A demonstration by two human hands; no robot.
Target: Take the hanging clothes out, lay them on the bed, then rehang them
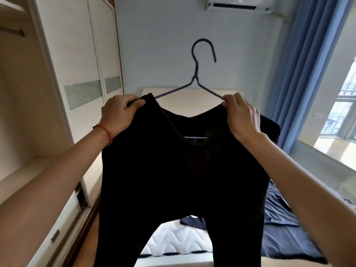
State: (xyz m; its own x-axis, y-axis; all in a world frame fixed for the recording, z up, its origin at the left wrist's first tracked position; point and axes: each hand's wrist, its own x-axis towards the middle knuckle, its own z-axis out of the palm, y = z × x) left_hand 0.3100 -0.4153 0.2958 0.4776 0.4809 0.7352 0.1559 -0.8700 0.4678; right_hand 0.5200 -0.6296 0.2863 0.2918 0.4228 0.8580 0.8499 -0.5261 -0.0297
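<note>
A black garment (pixel 179 170) hangs in front of me over a dark grey wire hanger (pixel 196 74), whose hook points up. My left hand (pixel 119 112) pinches the garment's left shoulder against the hanger's left arm. My right hand (pixel 240 114) pinches the right shoulder at the hanger's right arm. The hanger's bottom bar shows through the neck opening. Below lies the bed (pixel 173 241) with its white quilted mattress.
The open wardrobe (pixel 28 105) with white sliding doors stands at the left. Dark blue clothes (pixel 285 224) lie on the bed's right side. Blue curtains (pixel 300 60) and a window are at the right; an air conditioner (pixel 238 3) hangs on the far wall.
</note>
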